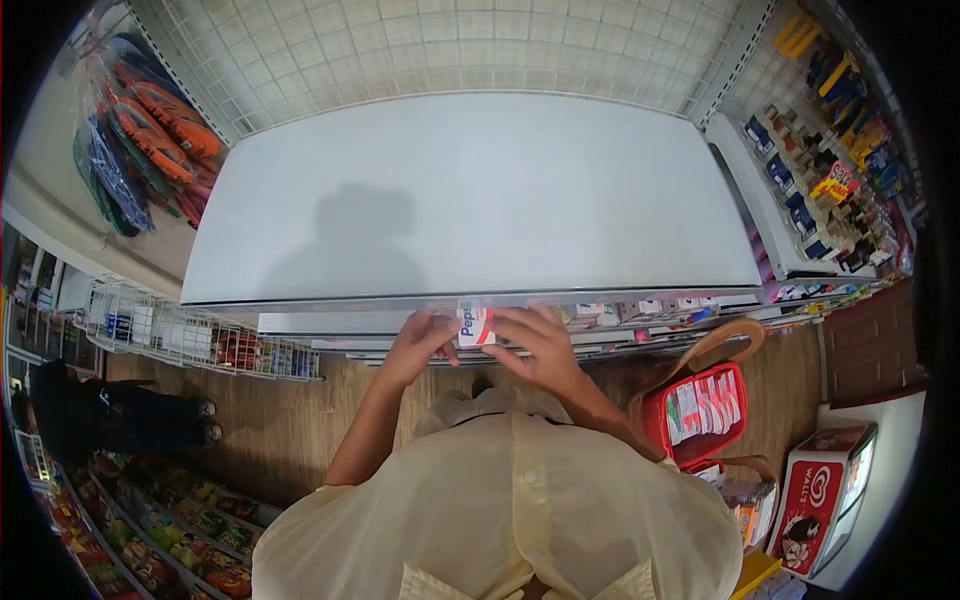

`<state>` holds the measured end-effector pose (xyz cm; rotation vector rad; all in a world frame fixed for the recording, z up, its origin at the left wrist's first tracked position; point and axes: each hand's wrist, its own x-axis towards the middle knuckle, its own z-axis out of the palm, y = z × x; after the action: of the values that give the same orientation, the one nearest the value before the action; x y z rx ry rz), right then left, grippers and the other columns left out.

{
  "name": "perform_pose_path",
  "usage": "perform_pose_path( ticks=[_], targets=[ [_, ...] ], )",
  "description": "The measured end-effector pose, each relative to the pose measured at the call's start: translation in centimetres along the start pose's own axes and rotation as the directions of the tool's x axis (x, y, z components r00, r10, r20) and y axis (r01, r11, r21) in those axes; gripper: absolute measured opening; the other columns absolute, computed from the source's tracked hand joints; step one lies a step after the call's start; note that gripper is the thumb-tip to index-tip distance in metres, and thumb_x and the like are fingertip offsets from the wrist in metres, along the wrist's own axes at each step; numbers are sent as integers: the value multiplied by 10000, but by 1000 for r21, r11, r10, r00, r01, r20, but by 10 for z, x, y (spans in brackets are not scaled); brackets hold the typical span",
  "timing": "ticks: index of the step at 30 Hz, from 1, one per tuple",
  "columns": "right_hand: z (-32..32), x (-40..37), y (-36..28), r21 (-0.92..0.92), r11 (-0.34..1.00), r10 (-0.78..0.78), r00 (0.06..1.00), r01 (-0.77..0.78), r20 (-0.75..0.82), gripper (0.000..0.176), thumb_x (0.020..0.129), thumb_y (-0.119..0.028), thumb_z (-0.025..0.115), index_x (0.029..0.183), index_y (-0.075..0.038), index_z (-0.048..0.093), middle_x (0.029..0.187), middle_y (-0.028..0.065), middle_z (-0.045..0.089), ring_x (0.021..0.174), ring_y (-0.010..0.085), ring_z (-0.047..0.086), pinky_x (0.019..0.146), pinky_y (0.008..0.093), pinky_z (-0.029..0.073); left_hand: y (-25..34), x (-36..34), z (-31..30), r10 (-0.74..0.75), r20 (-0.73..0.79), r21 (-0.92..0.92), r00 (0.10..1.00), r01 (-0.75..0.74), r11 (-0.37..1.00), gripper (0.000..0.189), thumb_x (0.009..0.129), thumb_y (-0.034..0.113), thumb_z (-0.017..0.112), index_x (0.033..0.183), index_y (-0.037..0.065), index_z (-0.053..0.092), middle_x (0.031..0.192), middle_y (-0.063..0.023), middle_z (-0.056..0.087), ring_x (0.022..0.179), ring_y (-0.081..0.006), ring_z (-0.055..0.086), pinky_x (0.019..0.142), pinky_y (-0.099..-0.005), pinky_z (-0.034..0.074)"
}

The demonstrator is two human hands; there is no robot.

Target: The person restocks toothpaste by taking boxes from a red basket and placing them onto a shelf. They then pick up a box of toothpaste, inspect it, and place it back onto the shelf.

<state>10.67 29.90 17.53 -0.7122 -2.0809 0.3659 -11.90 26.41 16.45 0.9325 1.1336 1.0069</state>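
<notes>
The pale yellow shirt has a buttoned front

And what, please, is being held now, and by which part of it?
A small white-and-red pack lettered "Peps", held by its two side edges: the left hand at the left edge, the right hand at the right.

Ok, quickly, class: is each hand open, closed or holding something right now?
Left hand: holding the box at one end.
Right hand: holding the same box, other end.
</notes>
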Motion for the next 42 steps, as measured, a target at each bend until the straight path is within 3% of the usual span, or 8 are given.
perform_pose_path(
  ticks=[4,7,16,18,22,42],
  targets=[
    [1,0,1,43,998,40,999,-39,-16,281,738,-182,802,994,-96,726,1074,16,701,777,192,547,722,320,417,1,-1,1,-3,10,0,1000,3,1000,385,912,345,655,1042,-5,559,871,-66,630,641,-131,628,568,-241,398],
    [1,0,0,54,996,69,997,-68,-15,250,742,-139,794,981,-97,730,1065,42,706,843,218,636,743,337,445,-2,-1,-1,-6,-2,4,1000,6,1000,387,912,341,653,1053,-6,555,861,-63,631,643,-131,627,573,-241,398],
    [13,0,2,28,996,89,990,-87,-112,147,763,-82,777,902,-72,730,957,59,723,814,216,657,721,325,453,2,1,-3,-1,68,82,998,-4,997,364,927,330,630,1073,0,581,895,-101,696,624,-126,620,589,-242,414],
    [14,0,3,31,996,87,989,-84,-116,145,764,-77,774,902,-72,730,950,61,723,814,215,660,715,326,454,1,2,-2,17,62,140,998,-26,990,328,953,282,558,1110,-3,594,878,-103,701,600,-135,629,558,-244,415],
    [15,2,3,36,996,82,989,-78,-123,135,767,-62,765,897,-75,730,934,63,723,812,215,664,705,327,459,2,2,-2,20,61,134,998,-28,991,322,958,271,551,1115,-7,595,874,-101,702,597,-132,629,557,-244,413],
    [18,2,8,16,998,57,988,-55,-143,125,779,-33,734,897,-75,727,890,62,718,789,222,666,693,327,481,5,7,-1,55,67,181,996,-66,981,355,973,336,538,906,4,642,813,-76,700,575,-117,618,553,-239,401]
  ],
)
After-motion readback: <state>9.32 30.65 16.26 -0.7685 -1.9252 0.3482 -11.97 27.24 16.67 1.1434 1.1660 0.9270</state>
